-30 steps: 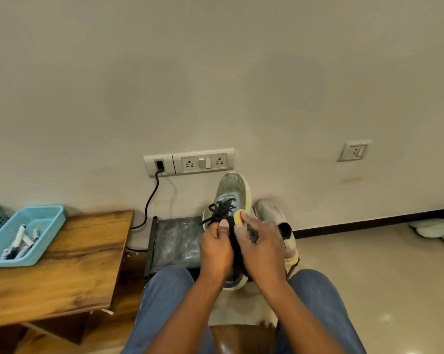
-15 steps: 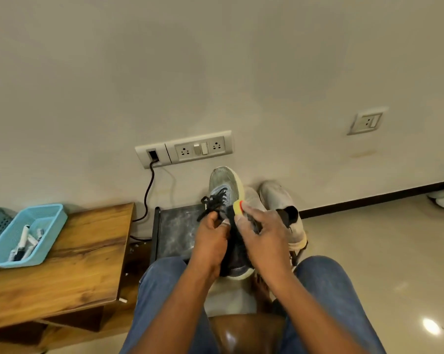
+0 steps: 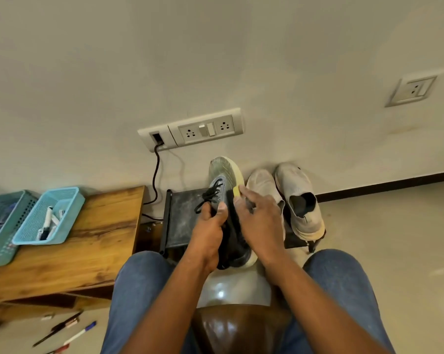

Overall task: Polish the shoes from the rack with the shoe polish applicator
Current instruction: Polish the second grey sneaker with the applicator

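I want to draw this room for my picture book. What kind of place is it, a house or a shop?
Probably a room in a home, near where shoes are kept. A low shoe rack stands against the wall with pale sneakers beside it, power sockets above, and a wooden table with blue baskets.

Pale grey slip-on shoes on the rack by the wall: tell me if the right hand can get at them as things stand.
Probably not yet: the right hand grips the yellow polish applicator against the grey laced sneaker. The pale grey slip-on shoes sit uncovered just beside it.
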